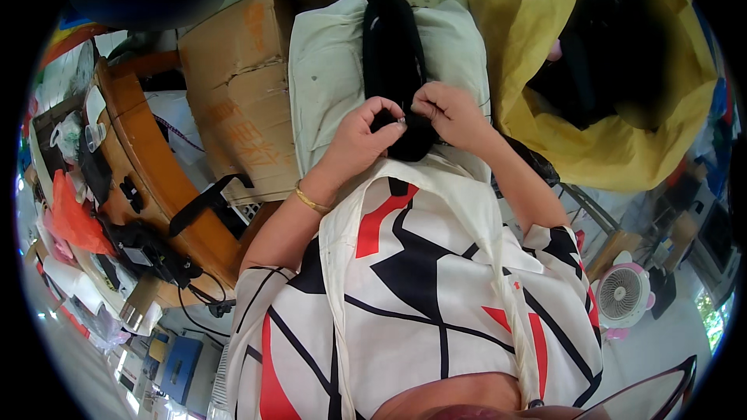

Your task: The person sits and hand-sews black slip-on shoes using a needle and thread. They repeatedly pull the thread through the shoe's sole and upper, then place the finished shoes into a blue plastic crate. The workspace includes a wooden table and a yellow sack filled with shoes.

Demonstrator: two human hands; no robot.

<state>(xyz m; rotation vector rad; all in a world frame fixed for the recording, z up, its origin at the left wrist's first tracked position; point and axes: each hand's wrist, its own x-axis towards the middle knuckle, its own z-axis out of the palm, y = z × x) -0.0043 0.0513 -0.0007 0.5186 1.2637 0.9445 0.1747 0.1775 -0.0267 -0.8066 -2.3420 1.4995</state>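
Observation:
A long black piece of fabric (393, 39) with a rounded far end lies lengthwise on a pale cloth (323, 62) in front of me. My left hand (366, 132) is over its near part, thumb and forefinger pinched together. Something tiny and light shows at those fingertips, too small to name. Just to the right, my right hand (450, 113) is closed too, its fingers curled against the thumb over the fabric's right edge. What it pinches is hidden. A small gap separates the two hands. A white apron (436, 175) covers my lap below them.
A cardboard box (233, 85) stands left of the cloth, beside a curved wooden table (144, 155) cluttered with bags and a black device. At right, a large yellow bag (529, 47) holds dark items. A small white and pink fan (622, 292) is at lower right.

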